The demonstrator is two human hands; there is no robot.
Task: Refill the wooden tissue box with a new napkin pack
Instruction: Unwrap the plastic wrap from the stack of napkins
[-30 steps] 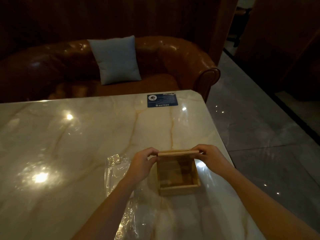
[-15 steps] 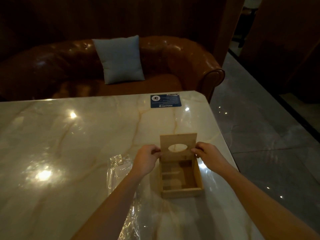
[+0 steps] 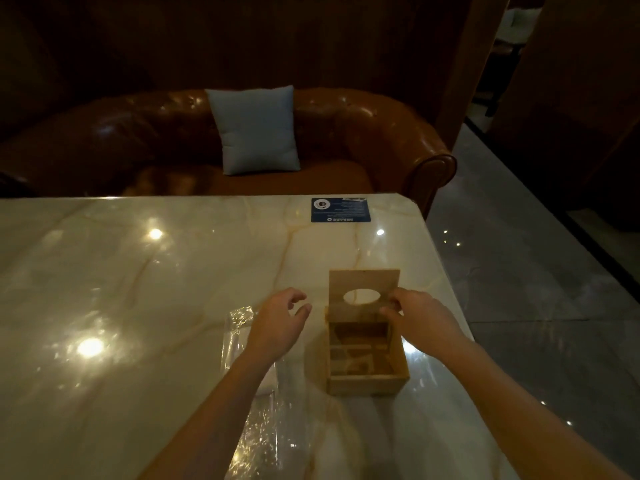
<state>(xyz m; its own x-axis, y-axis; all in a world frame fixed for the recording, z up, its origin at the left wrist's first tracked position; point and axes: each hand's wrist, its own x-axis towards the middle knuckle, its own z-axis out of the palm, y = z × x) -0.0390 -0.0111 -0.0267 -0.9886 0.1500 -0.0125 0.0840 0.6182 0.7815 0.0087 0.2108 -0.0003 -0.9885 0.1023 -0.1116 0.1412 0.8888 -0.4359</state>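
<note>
The wooden tissue box (image 3: 367,379) stands on the marble table (image 3: 138,289) near its right edge, and its inside looks empty. Its lid (image 3: 363,284), with an oval hole, is swung upright at the far side. My right hand (image 3: 419,318) pinches the lid's right edge. My left hand (image 3: 280,322) hovers just left of the box with fingers apart, holding nothing. Clear crinkled plastic wrap (image 3: 249,386) lies on the table under my left forearm; I cannot make out whether napkins are inside it.
A blue card (image 3: 341,210) lies flat near the table's far right corner. Behind the table stands a brown leather sofa (image 3: 363,140) with a pale blue cushion (image 3: 256,128). The table's right edge drops to a grey tiled floor (image 3: 519,271).
The lid went from flat, gripped by both hands, to upright. My left hand has let go and moved left; my right hand stays on the lid's edge.
</note>
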